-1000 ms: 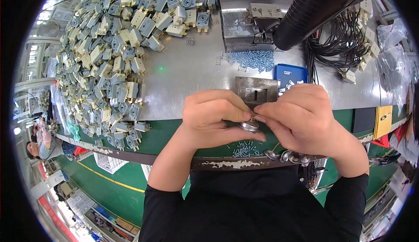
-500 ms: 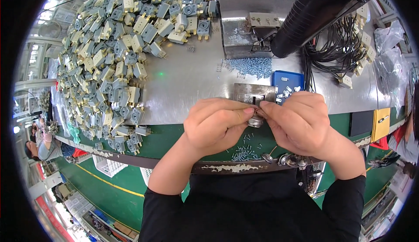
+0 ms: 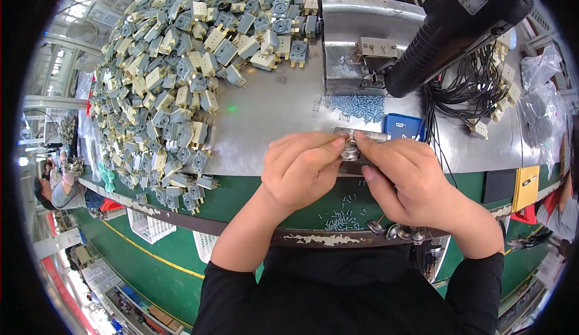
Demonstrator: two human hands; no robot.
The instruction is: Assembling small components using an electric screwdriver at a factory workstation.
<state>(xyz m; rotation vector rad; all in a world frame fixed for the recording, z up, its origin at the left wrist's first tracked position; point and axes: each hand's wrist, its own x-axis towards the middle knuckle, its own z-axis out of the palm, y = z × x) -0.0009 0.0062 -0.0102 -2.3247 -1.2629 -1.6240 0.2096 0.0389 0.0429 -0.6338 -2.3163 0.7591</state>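
Note:
A small round silvery metal part sits between my hands, just in front of a metal fixture block. My left hand is closed, thumb and forefinger pinching its upper left edge. From the other side, my right hand reaches in with the forefinger tip at the part's top. Its thumb is dropped away, leaving a gap below the forefinger. My fingertips cover the upper side of the part, and most of the block is hidden behind the hands.
A big heap of grey and cream socket bodies fills the left. Blue screws and a blue tray lie beyond my hands. A thick black cylindrical tool leans in. Small screws and round metal parts lie near the bench edge.
My right thumb has moved down and away from the forefinger, showing more of the round part. My hands now cover more of the fixture block. The whole view has shifted slightly.

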